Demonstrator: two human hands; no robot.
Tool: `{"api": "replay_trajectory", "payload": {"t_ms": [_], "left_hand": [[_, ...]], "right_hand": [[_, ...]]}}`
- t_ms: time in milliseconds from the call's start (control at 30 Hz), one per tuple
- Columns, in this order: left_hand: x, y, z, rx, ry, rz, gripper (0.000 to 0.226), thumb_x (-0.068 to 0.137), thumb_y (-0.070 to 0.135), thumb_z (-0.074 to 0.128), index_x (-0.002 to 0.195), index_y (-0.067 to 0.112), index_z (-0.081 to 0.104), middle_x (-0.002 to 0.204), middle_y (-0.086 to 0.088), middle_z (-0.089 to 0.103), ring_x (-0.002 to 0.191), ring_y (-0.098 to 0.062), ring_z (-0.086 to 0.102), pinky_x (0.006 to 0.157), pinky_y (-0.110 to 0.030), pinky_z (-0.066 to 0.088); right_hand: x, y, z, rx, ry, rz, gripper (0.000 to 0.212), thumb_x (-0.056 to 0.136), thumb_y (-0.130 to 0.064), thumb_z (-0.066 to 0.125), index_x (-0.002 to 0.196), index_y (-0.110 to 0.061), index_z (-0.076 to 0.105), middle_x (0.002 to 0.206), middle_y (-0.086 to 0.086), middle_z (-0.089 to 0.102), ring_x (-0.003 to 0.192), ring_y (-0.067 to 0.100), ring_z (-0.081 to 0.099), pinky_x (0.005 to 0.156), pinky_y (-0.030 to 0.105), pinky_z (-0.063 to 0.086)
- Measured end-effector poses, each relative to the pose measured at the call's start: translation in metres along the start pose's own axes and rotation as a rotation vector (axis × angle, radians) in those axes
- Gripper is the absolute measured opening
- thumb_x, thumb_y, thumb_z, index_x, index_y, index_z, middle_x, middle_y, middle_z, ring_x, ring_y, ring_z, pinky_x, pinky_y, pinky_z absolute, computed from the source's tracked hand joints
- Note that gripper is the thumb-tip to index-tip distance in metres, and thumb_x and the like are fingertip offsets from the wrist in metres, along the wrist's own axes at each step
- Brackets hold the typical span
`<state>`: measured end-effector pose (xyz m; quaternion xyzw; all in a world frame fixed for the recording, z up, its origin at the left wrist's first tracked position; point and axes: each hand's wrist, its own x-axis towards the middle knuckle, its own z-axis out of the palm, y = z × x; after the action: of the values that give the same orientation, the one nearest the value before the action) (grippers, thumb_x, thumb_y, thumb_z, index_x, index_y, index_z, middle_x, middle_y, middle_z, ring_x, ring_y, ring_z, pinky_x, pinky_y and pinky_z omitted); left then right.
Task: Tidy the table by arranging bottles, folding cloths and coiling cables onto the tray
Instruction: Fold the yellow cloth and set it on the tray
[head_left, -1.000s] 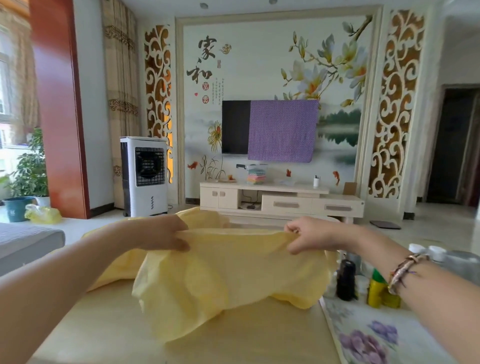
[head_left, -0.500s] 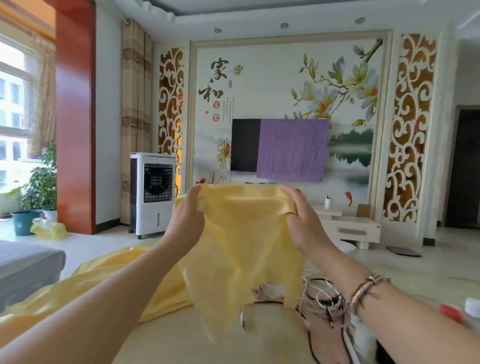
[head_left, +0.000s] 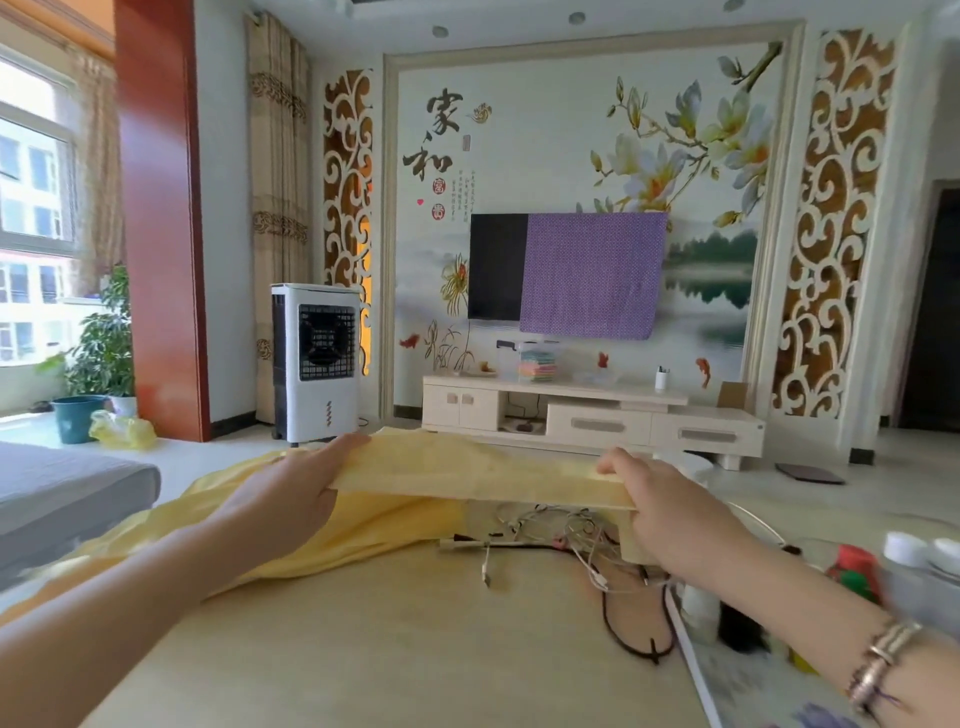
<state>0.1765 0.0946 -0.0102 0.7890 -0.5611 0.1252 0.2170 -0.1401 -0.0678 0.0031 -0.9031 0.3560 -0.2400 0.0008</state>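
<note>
A yellow cloth (head_left: 478, 470) is stretched flat between my hands, a little above the beige table (head_left: 395, 649). My left hand (head_left: 291, 496) grips its left end and my right hand (head_left: 660, 512) grips its right end. More yellow cloth (head_left: 332, 540) trails down onto the table under my left forearm. A tangle of white and dark cables (head_left: 576, 540) lies just beyond and below the stretched cloth. Several bottles (head_left: 727, 618) stand blurred at the right, partly hidden by my right arm.
A tray (head_left: 696, 670) with a floral surface and white rim sits at the right front under the bottles. A grey sofa edge (head_left: 67, 488) is at the left. Beyond the table are a TV stand (head_left: 587, 415) and a white air cooler (head_left: 314, 364).
My hands have come down from chest height and moved apart, pulling the cloth out flat and low over the table. The view has tilted so the cables and bottles show again.
</note>
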Motion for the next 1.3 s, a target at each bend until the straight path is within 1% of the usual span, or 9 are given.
{"api": "replay_trajectory", "payload": {"t_ms": [133,233,333,400,500,600,933,1033,1300], "left_hand": [[-0.026,-0.003,0.013,0.307,-0.344,0.035,0.056,0.099,0.02,0.03,0.148,0.044,0.016,0.157,0.012,0.013,0.137,-0.02,0.034,0.108,-0.036,0.031],[-0.037,-0.01,0.025,0.317,-0.414,0.076,0.058,0.099,0.018,0.028,0.148,0.045,0.016,0.157,0.017,-0.016,0.148,-0.02,0.008,0.117,-0.04,0.013],[-0.041,-0.019,0.034,0.093,-0.386,0.164,0.065,0.093,0.004,0.033,0.135,0.053,0.038,0.152,0.028,-0.002,0.147,-0.009,0.009,0.12,-0.035,0.012],[-0.044,-0.018,0.037,-0.14,-0.358,0.15,0.068,0.087,-0.007,0.035,0.112,0.051,0.058,0.148,0.025,0.028,0.141,-0.006,0.025,0.118,-0.034,0.02],[-0.045,-0.01,0.034,-0.339,-0.28,0.048,0.058,0.089,-0.007,0.039,0.078,0.041,0.07,0.103,0.012,0.068,0.104,-0.013,0.06,0.093,-0.033,0.045],[-0.047,0.0,0.031,-0.379,-0.27,-0.016,0.045,0.091,-0.001,0.045,0.067,0.027,0.07,0.074,0.007,0.066,0.076,-0.014,0.061,0.073,-0.026,0.046],[-0.051,-0.003,0.036,-0.225,-0.713,-0.26,0.015,0.077,0.028,0.055,0.09,0.023,0.062,0.085,0.007,0.061,0.076,-0.01,0.058,0.068,-0.019,0.045],[-0.045,-0.015,0.05,-0.171,-0.65,-0.281,0.008,0.084,0.024,0.055,0.08,0.018,0.058,0.077,0.0,0.055,0.063,-0.016,0.051,0.05,-0.024,0.041],[-0.036,-0.042,0.086,-0.162,-0.346,-0.398,0.01,0.08,0.024,0.07,0.078,0.021,0.061,0.087,-0.002,0.062,0.084,-0.019,0.057,0.07,-0.024,0.044]], "right_hand": [[-0.022,0.011,0.014,-0.054,-0.248,0.001,0.051,0.08,-0.001,0.044,0.123,-0.028,0.042,0.124,-0.011,0.039,0.118,0.01,0.029,0.09,0.03,0.039],[-0.037,0.016,0.032,-0.07,-0.349,-0.008,0.032,0.08,-0.022,0.052,0.108,-0.035,0.043,0.116,-0.012,0.041,0.11,0.009,0.027,0.093,0.031,0.037],[-0.047,0.013,0.039,0.003,-0.411,0.007,0.007,0.087,-0.026,0.052,0.088,-0.033,0.048,0.104,-0.008,0.048,0.105,0.009,0.03,0.086,0.027,0.03],[-0.051,0.013,0.04,0.071,-0.403,0.048,0.02,0.091,-0.018,0.044,0.076,-0.02,0.056,0.092,0.002,0.055,0.099,0.017,0.04,0.081,0.03,0.034],[-0.051,0.019,0.041,0.202,-0.326,0.126,0.029,0.093,-0.014,0.038,0.089,0.005,0.06,0.089,0.019,0.065,0.088,0.031,0.056,0.074,0.035,0.043],[-0.048,0.014,0.036,0.225,-0.323,0.139,0.028,0.095,-0.013,0.039,0.071,-0.002,0.05,0.072,0.009,0.054,0.072,0.019,0.047,0.059,0.028,0.034],[-0.04,0.006,0.051,0.267,-0.754,0.262,0.017,0.07,-0.031,0.041,0.073,-0.018,0.052,0.08,0.005,0.054,0.076,0.018,0.048,0.069,0.032,0.039],[-0.028,0.007,0.064,0.053,-0.691,0.194,0.023,0.084,-0.029,0.043,0.079,-0.01,0.056,0.085,0.005,0.059,0.077,0.016,0.049,0.065,0.029,0.041],[-0.005,0.019,0.103,-0.105,-0.41,0.241,0.016,0.088,-0.018,0.048,0.072,-0.02,0.046,0.077,-0.002,0.053,0.073,0.019,0.051,0.053,0.028,0.031]]}}
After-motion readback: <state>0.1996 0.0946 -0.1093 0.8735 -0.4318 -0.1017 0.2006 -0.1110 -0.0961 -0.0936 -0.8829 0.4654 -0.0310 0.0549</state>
